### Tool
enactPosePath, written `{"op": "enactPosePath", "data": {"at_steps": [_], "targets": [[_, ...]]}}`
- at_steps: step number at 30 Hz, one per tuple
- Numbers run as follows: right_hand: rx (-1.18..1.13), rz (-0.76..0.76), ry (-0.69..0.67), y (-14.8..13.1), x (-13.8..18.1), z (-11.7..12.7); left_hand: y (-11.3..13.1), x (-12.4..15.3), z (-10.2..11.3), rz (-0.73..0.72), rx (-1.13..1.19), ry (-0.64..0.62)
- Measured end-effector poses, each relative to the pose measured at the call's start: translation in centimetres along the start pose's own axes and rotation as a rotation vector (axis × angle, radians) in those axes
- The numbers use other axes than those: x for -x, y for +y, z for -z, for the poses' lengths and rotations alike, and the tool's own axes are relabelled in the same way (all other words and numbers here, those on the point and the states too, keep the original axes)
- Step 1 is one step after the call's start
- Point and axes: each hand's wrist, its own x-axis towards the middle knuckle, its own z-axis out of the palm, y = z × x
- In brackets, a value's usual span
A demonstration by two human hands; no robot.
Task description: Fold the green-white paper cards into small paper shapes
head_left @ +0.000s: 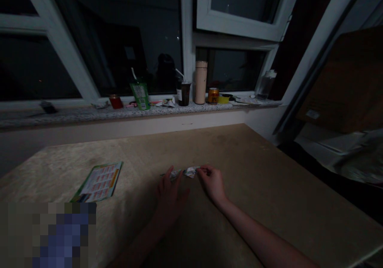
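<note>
A small, crumpled piece of white printed paper [190, 172] lies on the tabletop in front of me; it may be a wrapper. My right hand [212, 180] pinches its right end between thumb and fingertips. Beside its left part, my left hand [171, 192] rests with fingers spread. Those fingers partly cover another patterned stretch of paper, and I cannot tell whether the two parts are joined. The scene is dim, so fine print is unreadable.
A printed card with a green edge [100, 181] lies left on the wooden table [239, 152]. Along the windowsill [164, 111] stand a green cup [140, 94], a dark drink cup [183, 93], a beige flask [200, 82] and an orange can [213, 96]. Pixelation hides the lower left.
</note>
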Motion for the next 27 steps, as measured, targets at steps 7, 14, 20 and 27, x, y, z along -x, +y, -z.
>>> {"op": "enactPosePath", "data": {"at_steps": [7,14,20,27], "targets": [[0.056,0.023,0.005,0.0,0.1,0.0,0.0,0.1,0.4,-0.072,-0.121,0.005],[0.175,0.110,0.069,-0.8,0.5,0.7,0.4,0.4,3.2,-0.430,-0.316,-0.119],[0.340,0.419,-0.003,-2.6,2.3,0.9,0.2,1.1,5.2,-0.482,-0.339,-0.209],[0.392,0.664,-0.270,-4.3,4.7,0.1,-2.4,2.4,6.9,-0.566,-0.368,-0.285]]}}
